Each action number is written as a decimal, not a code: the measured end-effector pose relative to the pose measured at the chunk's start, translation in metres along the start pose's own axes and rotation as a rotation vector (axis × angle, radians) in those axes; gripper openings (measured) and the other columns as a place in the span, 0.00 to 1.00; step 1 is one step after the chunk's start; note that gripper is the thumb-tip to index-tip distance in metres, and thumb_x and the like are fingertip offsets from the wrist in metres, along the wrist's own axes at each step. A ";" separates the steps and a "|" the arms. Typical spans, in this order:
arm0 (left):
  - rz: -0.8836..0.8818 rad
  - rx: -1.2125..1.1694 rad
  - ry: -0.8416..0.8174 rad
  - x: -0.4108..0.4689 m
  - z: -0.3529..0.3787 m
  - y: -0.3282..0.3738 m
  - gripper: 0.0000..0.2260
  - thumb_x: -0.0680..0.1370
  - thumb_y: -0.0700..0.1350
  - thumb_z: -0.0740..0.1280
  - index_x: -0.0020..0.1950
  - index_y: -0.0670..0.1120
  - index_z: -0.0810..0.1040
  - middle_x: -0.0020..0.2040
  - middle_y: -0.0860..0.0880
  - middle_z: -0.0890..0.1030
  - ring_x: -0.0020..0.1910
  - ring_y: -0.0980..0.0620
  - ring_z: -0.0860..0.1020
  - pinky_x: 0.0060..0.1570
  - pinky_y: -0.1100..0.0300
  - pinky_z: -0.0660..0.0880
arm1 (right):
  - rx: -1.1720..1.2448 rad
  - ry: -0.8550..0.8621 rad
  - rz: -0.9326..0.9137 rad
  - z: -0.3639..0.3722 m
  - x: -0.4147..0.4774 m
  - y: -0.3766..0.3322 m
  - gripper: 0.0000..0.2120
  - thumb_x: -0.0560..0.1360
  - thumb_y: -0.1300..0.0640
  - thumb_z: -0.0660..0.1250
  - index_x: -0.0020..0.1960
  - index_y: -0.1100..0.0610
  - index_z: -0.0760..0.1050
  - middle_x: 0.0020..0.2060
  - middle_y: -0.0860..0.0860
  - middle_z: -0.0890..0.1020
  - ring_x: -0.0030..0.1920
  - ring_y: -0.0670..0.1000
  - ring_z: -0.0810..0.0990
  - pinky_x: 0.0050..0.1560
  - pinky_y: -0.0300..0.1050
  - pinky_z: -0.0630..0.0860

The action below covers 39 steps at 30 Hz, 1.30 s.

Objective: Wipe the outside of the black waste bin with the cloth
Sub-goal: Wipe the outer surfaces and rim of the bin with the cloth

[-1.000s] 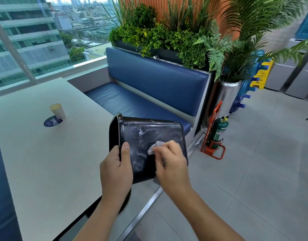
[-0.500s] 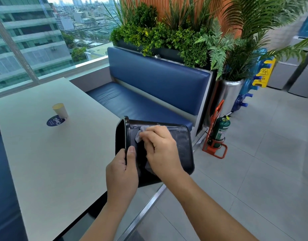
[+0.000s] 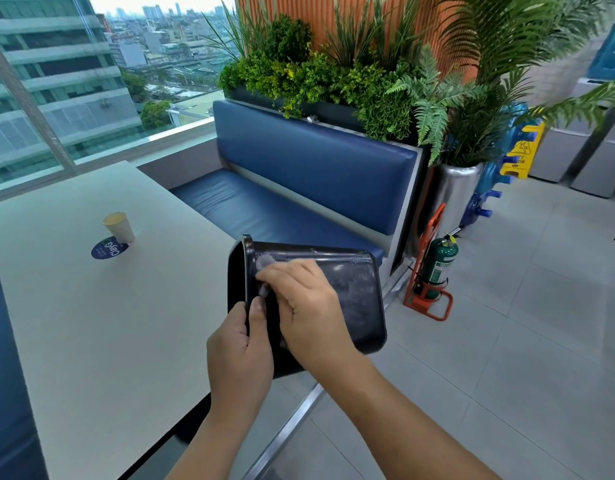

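Head view: bin [image 3: 354,289] beside table [image 3: 91,323] with cup [image 3: 119,227]; bench [image 3: 316,168], extinguisher [image 3: 441,263] beyond.

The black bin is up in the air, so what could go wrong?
The left hand holds the black bin only by its rim, tipped sideways past the table edge, so it might slip and drop to the floor. The cloth is small under the right hand, so it may miss smears.

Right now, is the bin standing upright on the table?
No, the black waste bin is tipped on its side, the left hand gripping its rim.
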State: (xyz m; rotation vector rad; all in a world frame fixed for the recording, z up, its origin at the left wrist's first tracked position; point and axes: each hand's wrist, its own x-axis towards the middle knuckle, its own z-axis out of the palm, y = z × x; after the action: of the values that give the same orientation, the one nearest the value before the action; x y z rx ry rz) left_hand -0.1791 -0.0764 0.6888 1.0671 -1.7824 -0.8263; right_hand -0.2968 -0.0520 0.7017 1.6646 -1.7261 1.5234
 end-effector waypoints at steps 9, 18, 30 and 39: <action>0.021 0.021 0.012 -0.011 0.007 -0.007 0.24 0.87 0.57 0.56 0.36 0.45 0.66 0.28 0.47 0.70 0.29 0.53 0.68 0.28 0.58 0.62 | -0.046 -0.033 0.111 0.014 0.028 -0.004 0.16 0.73 0.71 0.70 0.57 0.60 0.84 0.52 0.51 0.86 0.53 0.53 0.78 0.52 0.50 0.79; 0.037 0.004 0.089 -0.008 0.004 -0.005 0.19 0.86 0.52 0.58 0.36 0.48 0.67 0.26 0.55 0.69 0.30 0.54 0.73 0.27 0.66 0.65 | -0.016 -0.002 0.089 0.007 0.003 -0.004 0.10 0.76 0.69 0.69 0.53 0.58 0.83 0.48 0.47 0.85 0.48 0.54 0.79 0.46 0.53 0.80; 0.027 0.018 0.065 -0.006 0.003 -0.007 0.17 0.85 0.53 0.57 0.40 0.44 0.69 0.29 0.47 0.71 0.35 0.49 0.74 0.31 0.62 0.67 | -0.093 0.028 0.158 0.010 0.008 0.024 0.07 0.81 0.66 0.66 0.50 0.58 0.82 0.45 0.49 0.80 0.46 0.54 0.73 0.45 0.54 0.75; 0.027 0.012 0.092 -0.002 0.003 -0.011 0.15 0.87 0.49 0.60 0.43 0.45 0.71 0.29 0.51 0.74 0.36 0.51 0.76 0.29 0.66 0.68 | -0.027 0.052 0.198 0.019 0.010 0.002 0.06 0.79 0.66 0.69 0.51 0.58 0.83 0.45 0.49 0.79 0.48 0.54 0.76 0.49 0.45 0.75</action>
State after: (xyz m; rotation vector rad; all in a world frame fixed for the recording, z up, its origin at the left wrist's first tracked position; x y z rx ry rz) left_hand -0.1776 -0.0790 0.6780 1.0701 -1.7225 -0.7393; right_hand -0.2935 -0.0731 0.7012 1.4653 -1.9225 1.6045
